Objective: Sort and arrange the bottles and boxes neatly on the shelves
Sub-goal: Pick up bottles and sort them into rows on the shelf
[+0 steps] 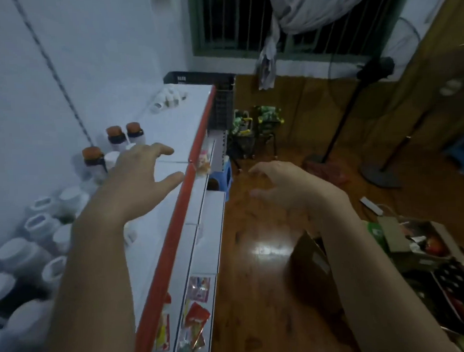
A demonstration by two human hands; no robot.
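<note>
I look down on a white top shelf (181,125) with a red front edge (196,153). My left hand (139,176) hovers over it, fingers spread, holding nothing, just right of three orange-capped bottles (115,136). Several white-lidded bottles (31,251) crowd the shelf's near left. A cluster of small white bottles (169,99) stands at the far end. My right hand (286,187) hangs over the wooden floor to the right of the shelf, fingers loosely curled, empty. Coloured packets (196,308) lie on a lower shelf.
A blue stool (224,176) stands on the floor by the shelf. Two small racks of green bottles (258,122) sit further back. A fan stand (381,176) is at the right. Open cardboard boxes (423,250) with goods lie near right.
</note>
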